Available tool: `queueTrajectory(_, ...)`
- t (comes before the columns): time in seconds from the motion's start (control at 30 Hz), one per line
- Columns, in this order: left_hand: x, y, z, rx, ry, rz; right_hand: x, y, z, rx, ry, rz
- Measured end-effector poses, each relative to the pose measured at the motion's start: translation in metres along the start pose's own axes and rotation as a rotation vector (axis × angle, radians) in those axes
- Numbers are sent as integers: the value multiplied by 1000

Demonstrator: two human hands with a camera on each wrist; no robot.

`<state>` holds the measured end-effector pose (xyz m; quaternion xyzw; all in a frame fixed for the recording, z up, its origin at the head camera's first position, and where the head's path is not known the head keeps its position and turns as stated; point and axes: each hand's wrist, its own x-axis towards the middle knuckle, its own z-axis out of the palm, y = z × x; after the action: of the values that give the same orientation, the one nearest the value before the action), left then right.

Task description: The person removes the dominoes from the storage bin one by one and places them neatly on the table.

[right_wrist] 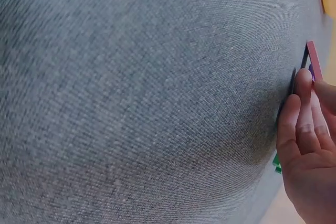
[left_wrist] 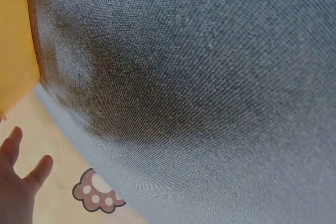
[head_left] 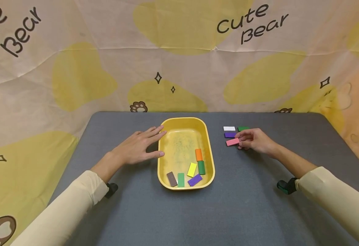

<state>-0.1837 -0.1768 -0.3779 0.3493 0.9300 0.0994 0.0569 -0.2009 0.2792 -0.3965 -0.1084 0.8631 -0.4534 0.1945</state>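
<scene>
My right hand (head_left: 257, 140) pinches a pink domino-shaped block (head_left: 232, 142) between thumb and fingers; in the right wrist view the pink block (right_wrist: 314, 59) sticks out past the fingertips. Just beyond it lie a purple block (head_left: 229, 135), a white block (head_left: 229, 128) and a green block (head_left: 243, 128) partly covered by the hand. On the other side, my left hand (head_left: 139, 146) has its fingers spread at the left rim of a yellow tray (head_left: 179, 136). In the left wrist view, only some fingers (left_wrist: 39, 174) show.
Inside the tray, toward its near end and right side, lie several blocks: orange (head_left: 199, 154), dark green (head_left: 201, 167), yellow (head_left: 191, 169), purple (head_left: 195, 180), light green (head_left: 181, 180) and brown (head_left: 172, 179). A patterned cloth (head_left: 179, 61) hangs behind the grey table (head_left: 179, 218).
</scene>
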Motion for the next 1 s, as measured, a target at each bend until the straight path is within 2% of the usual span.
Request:
queueTrajectory(0.53,-1,1,-1,2,-3,-6,-2,5,-3,-52,-11,-37)
queueTrajectory(1.0,0,0,-1,-1,-4,-4,1,1,-2,-112,14,-30)
